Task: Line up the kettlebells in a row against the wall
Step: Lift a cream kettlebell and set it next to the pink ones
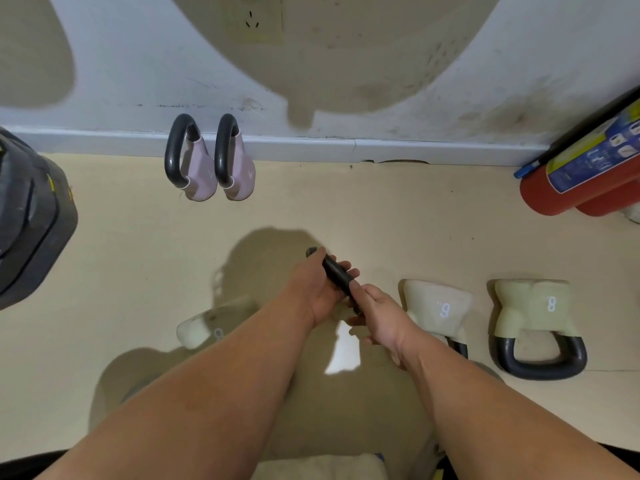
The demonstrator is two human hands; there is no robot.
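Two pink kettlebells (199,168) (239,166) with black handles stand side by side against the wall's skirting. My left hand (317,285) and my right hand (379,315) are both closed around a black kettlebell handle (337,273) above the middle of the floor. A cream kettlebell body (204,329) shows left of my left forearm, which hides the rest of it. To the right, two cream kettlebells lie on the floor, one marked 6 (438,306) and one marked 8 (535,311), handles towards me.
Red fire extinguishers (554,192) lean at the wall on the right. A large dark grey weight (31,220) sits at the left edge. A wall socket (254,20) is above. Bare beige floor lies along the skirting (398,147) right of the pink kettlebells.
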